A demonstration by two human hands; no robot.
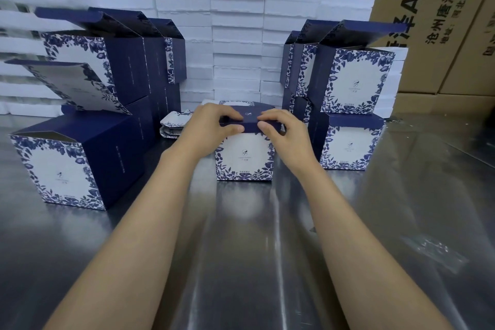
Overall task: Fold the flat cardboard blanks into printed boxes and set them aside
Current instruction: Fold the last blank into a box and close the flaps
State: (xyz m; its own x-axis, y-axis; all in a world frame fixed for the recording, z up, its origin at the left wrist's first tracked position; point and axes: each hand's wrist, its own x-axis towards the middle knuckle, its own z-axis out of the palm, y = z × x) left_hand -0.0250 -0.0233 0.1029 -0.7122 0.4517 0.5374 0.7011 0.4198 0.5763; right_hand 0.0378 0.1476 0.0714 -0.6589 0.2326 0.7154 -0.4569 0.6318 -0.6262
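A small printed box (245, 161), white with dark blue flowers, stands upright on the steel table (241, 249) in the middle. Its navy lid lies folded down over the top. My left hand (214, 122) grips the lid's left part, thumb on the front edge. My right hand (284, 128) pinches the lid's right part. Behind the box lies a low stack of flat blanks (174, 126), partly hidden by my left hand.
Folded boxes with raised lids stand stacked at the left (69, 166) and at the right (351, 142). White foam blocks (235, 43) form a wall behind them. Brown shipping cartons (442, 21) rise at the back. A clear plastic scrap (434, 252) lies at the right.
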